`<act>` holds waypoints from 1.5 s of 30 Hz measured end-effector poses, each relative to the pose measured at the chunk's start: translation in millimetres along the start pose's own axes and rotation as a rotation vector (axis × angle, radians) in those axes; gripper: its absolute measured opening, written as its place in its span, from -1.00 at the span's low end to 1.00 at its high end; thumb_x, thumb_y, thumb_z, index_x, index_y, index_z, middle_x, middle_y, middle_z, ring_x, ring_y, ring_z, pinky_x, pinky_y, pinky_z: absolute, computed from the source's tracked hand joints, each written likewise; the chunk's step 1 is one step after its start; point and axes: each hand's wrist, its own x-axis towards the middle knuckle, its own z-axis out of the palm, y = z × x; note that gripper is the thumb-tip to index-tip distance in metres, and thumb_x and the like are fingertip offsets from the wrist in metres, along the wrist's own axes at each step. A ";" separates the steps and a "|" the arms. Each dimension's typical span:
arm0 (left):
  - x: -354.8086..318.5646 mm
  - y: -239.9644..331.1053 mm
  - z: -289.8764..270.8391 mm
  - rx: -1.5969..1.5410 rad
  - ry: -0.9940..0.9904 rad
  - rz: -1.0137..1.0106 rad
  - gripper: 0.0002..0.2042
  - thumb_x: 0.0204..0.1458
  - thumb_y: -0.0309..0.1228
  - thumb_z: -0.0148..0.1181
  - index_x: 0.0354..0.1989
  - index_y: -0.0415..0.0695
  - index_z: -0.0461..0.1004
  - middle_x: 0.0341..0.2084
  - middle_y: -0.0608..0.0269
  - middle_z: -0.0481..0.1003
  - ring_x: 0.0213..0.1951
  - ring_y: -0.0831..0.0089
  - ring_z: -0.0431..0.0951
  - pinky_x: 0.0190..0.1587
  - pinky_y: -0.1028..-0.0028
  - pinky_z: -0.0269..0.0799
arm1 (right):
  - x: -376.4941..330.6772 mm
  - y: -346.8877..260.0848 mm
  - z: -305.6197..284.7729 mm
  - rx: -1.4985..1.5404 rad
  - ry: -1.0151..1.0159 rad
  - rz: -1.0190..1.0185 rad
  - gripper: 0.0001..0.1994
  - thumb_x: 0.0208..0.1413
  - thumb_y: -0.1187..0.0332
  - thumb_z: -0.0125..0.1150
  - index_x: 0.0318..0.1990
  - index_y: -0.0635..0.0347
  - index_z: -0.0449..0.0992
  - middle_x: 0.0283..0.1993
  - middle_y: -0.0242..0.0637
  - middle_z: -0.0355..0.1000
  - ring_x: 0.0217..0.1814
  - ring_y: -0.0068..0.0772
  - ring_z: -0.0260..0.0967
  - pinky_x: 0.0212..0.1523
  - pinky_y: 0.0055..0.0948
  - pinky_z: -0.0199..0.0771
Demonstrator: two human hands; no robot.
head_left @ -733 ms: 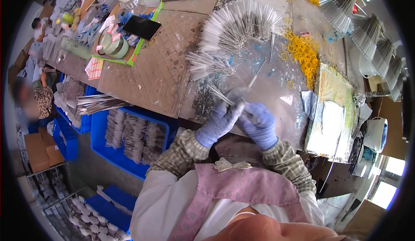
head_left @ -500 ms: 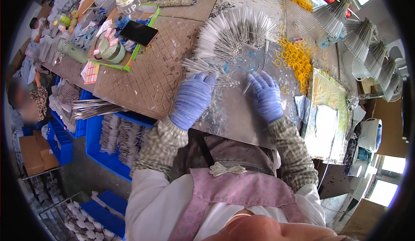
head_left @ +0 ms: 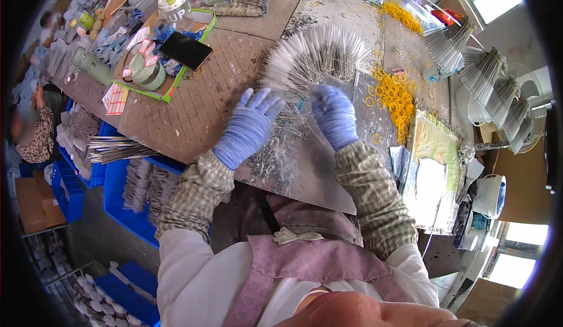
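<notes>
Both hands wear blue gloves and reach over a metal sheet (head_left: 305, 168) on the bench; the left hand (head_left: 249, 124) lies flat, fingers spread wide, holding nothing, its tips near the edge of a fan of thin wires (head_left: 314, 57); the right hand (head_left: 334, 113) rests palm down, fingers loosely curved, at the fan's lower edge, and whether it grips any wire cannot be told; the fan sits just beyond both hands; yellow rings (head_left: 396, 95) lie to the right; a phone (head_left: 186, 49) and a tape roll (head_left: 146, 72) sit in a green tray (head_left: 170, 92) to the left; blue bins (head_left: 126, 209) stand below the bench.
</notes>
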 end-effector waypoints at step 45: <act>11.9 25.3 7.1 -0.049 0.109 0.017 -0.58 0.00 -0.29 0.15 0.08 -0.02 0.52 0.02 0.23 0.49 0.05 0.28 0.44 0.16 0.15 0.27 | -127.7 5.8 -80.4 0.932 -0.111 0.809 -0.84 0.21 0.42 0.26 -0.08 0.08 0.49 -0.26 -0.43 0.53 -0.31 -0.58 0.44 -0.32 -0.57 0.47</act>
